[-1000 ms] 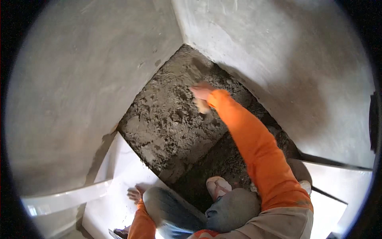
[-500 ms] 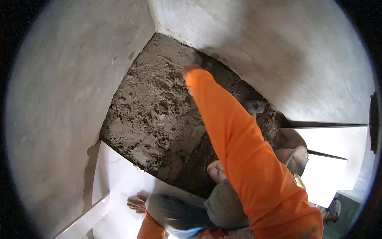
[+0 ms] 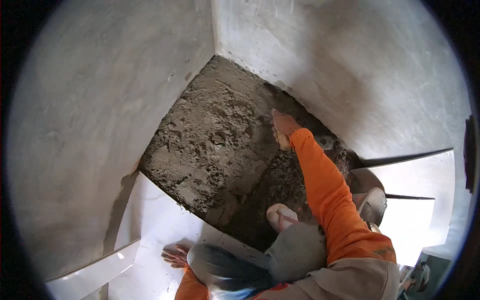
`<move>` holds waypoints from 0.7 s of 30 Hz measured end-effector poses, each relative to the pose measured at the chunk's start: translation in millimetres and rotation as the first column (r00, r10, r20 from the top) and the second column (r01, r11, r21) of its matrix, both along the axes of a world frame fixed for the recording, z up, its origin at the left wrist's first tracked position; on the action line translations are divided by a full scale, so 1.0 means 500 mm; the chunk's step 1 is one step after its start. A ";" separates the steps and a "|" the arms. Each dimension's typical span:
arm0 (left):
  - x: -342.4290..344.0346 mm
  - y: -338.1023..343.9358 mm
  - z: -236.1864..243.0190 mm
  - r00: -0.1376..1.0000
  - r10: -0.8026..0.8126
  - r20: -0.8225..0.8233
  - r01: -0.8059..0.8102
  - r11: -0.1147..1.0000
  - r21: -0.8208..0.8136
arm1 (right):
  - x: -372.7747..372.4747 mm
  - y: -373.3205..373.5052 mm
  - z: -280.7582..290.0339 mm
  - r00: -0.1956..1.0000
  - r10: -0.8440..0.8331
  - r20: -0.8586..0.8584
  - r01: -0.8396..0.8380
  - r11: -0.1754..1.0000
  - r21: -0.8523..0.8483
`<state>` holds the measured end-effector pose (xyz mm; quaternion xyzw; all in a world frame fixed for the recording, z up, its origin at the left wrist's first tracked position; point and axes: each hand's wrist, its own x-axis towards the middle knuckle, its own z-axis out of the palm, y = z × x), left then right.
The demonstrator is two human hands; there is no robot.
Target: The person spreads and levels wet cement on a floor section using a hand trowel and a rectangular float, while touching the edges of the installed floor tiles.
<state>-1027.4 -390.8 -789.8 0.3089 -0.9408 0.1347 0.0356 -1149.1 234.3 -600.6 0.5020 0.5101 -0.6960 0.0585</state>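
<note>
My right hand [image 3: 285, 121] is closed on a tool with a pale wooden handle [image 3: 283, 141], apparently a trowel, over the rough wet mortar [image 3: 202, 150] in the corner. Its grey end blurs into the mortar, so I cannot make out its shape. My left hand [image 3: 175, 257], fingers spread, rests on a white tile [image 3: 155, 215] at the lower left, beside my bent knee.
Two grey walls [image 3: 100, 100] meet above the mortar. A small grey piece [image 3: 326, 143] lies near the right wall [image 3: 350, 60]. My sandalled foot [image 3: 277, 217] is on the darker bed. White panels [image 3: 415, 177] lie at right, more narrow white pieces [image 3: 90, 267] at lower left.
My right hand swung up toward the corner, then came back right and down with the tool. The view shifted between frames. My left hand stays on the white tile.
</note>
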 end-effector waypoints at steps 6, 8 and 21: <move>0.016 0.013 -0.005 0.998 -0.062 -0.017 0.063 0.996 0.059 | -0.170 0.152 -0.136 0.888 0.439 -0.135 -0.437 0.898 0.047; 0.009 0.038 -0.009 0.994 -0.092 -0.057 0.097 0.991 0.088 | -0.199 0.203 -0.161 0.934 0.255 -0.252 -0.320 0.910 -0.264; 0.010 0.017 0.026 0.995 -0.099 -0.022 0.101 0.985 0.142 | -0.104 0.159 0.073 0.356 0.701 0.618 -0.901 0.082 0.426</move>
